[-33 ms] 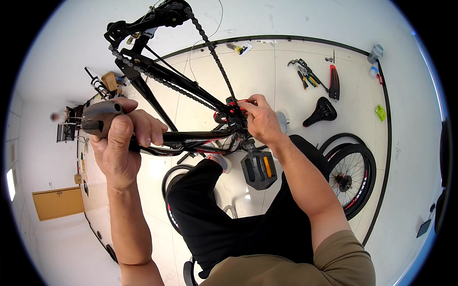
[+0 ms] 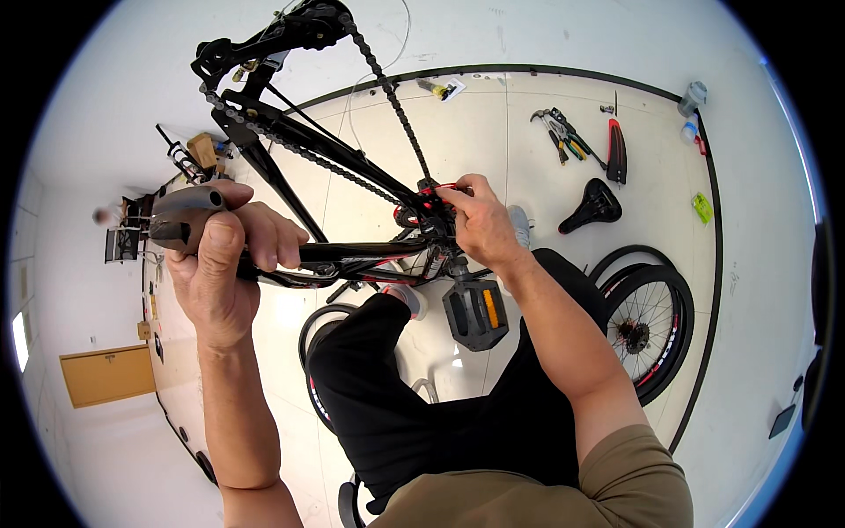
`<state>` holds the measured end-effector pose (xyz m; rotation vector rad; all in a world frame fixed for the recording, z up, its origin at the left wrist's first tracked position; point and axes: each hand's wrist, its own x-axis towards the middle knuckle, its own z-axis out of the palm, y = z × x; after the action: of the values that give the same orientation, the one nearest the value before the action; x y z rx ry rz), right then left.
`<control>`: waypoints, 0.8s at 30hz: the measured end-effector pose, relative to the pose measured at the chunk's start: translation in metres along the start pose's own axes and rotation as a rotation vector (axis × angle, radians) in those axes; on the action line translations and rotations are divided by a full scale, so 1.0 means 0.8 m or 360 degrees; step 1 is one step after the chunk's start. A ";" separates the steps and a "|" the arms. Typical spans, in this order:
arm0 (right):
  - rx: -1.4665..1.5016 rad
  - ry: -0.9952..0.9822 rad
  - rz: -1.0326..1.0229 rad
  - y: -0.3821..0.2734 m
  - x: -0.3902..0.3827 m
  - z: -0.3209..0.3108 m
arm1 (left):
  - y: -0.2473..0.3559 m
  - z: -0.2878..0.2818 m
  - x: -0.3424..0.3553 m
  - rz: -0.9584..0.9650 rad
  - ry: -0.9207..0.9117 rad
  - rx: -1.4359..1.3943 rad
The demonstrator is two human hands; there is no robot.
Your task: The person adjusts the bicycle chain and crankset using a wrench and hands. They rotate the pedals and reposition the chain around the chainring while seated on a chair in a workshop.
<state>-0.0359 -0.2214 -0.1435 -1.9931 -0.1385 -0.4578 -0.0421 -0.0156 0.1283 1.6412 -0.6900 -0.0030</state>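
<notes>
My left hand (image 2: 233, 242) is closed around the end of the black bicycle frame (image 2: 343, 251), beside a dark, open tube end (image 2: 189, 220). My right hand (image 2: 475, 220) has its fingers bent onto a red part (image 2: 444, 187) at the crank and chainring cluster, its fingertips partly hidden there. A black chain (image 2: 392, 97) runs from the rear derailleur (image 2: 321, 26) down to that cluster. The pedal (image 2: 471, 312), black with an orange reflector, hangs just below my right hand.
On the pale floor (image 2: 546, 220) lie pliers and other tools (image 2: 568, 136), a red-black mudguard (image 2: 616, 150), a saddle (image 2: 590, 207), a yellow-green packet (image 2: 701, 208) and bottles (image 2: 691, 99). Wheels (image 2: 651, 326) rest beside my legs (image 2: 370, 370). Bike parts and boxes (image 2: 202, 150) stand at the left.
</notes>
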 end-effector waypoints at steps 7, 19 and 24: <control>0.0345 0.0134 0.0198 0.012 0.005 0.010 | -0.001 0.001 0.000 -0.0018 0.0005 -0.0034; 0.0195 0.0160 0.0494 0.031 0.003 0.011 | -0.001 0.004 0.001 -0.0004 0.0028 0.0005; 0.0116 0.0067 0.0336 0.017 0.002 0.009 | 0.000 0.003 0.000 0.0009 0.0009 0.0025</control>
<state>-0.0286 -0.2214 -0.1567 -1.9008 0.0799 -0.3532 -0.0429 -0.0179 0.1282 1.6536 -0.6919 0.0108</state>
